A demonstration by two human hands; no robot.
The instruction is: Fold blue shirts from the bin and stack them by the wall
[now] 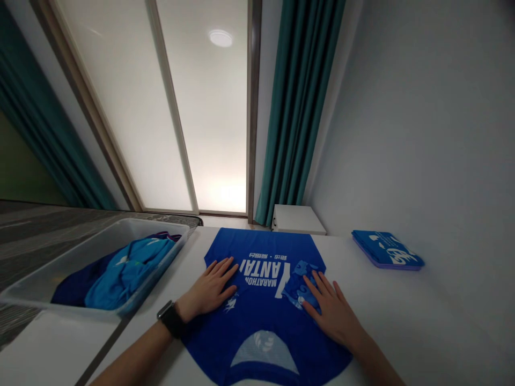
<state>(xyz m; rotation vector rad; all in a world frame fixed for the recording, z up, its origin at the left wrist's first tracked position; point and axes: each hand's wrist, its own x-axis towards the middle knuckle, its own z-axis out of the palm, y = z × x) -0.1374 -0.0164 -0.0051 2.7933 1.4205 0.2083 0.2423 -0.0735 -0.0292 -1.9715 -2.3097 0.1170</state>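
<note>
A blue shirt (pixel 261 316) with white "MARATHON" lettering lies spread flat on the white table (pixel 402 321). My left hand (pixel 211 289) rests flat on the shirt's left side, fingers stretched out, with a dark watch on the wrist. My right hand (pixel 332 308) lies flat on the shirt's right side, fingers spread. Neither hand holds anything.
A clear plastic bin (pixel 44 279) at the left holds several blue garments (pixel 120 273). Folded blue shirts (pixel 386 250) are stacked at the table's far right by the wall. A small white cabinet (pixel 298 219) stands behind the table, with teal curtains (pixel 298 107) and frosted sliding doors beyond.
</note>
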